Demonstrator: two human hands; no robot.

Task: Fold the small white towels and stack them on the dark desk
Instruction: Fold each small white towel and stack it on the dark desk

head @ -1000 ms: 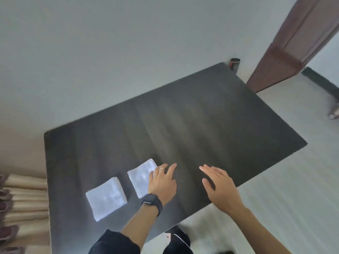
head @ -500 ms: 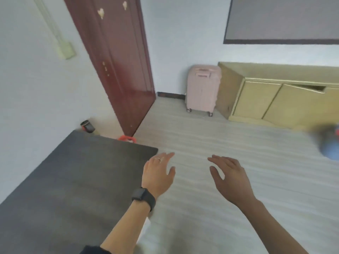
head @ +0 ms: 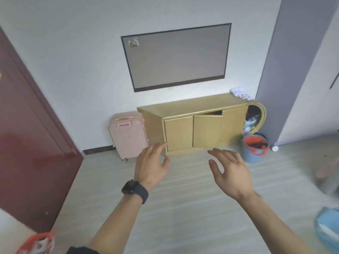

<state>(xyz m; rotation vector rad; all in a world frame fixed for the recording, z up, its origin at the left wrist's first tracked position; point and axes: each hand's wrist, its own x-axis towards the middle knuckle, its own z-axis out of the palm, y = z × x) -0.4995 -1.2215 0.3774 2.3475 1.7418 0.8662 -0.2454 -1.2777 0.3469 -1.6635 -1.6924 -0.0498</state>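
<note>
Facing the room, head view: left grip [head: 150,167] and right grip [head: 231,173] both released, fingers spread, empty, above the pale floor [head: 183,208]. Tabletop and stacked towels: out of view. Crumpled white cloth [head: 240,93] on the yellow cabinet [head: 183,107], possibly more towels: likely light, soft, limp; best pinched at corners. Also: pink suitcase [head: 128,134], red door [head: 27,143], blue bucket [head: 254,154].

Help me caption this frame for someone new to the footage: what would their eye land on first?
Two bare hands, the left hand with a dark smartwatch on its wrist and the right hand, reach forward open and empty. Beyond them a tan cabinet stands against the wall, its middle door ajar, with a pink suitcase at its left and a large grey panel on the wall above. A dark red door fills the left edge.
</note>
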